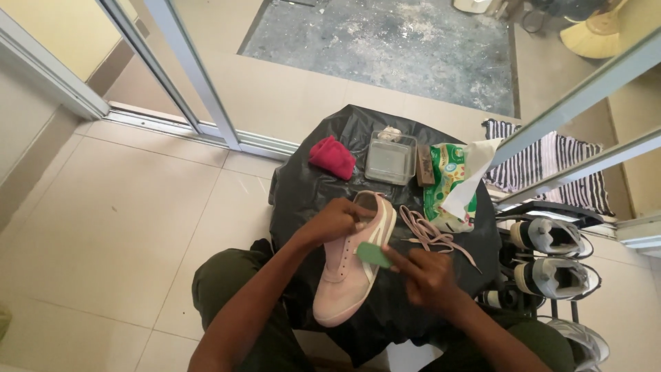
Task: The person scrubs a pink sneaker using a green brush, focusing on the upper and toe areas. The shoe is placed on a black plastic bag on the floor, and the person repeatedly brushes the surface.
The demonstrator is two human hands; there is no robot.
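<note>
A pink sneaker [344,275] with a white sole stripe lies on a small round table covered in black plastic [303,189], toe pointing toward me. My left hand [334,222] grips the shoe around its opening near the heel. My right hand [423,275] holds a small green block [373,255] pressed against the shoe's side. The pink laces [427,235] lie loose on the plastic just right of the shoe.
At the table's far side sit a folded red cloth [332,157], a clear plastic container [391,157], a small brown brush [424,165] and a green wipes packet [451,186]. A shoe rack with grey sneakers [551,256] stands right. A sliding door track [172,127] runs behind.
</note>
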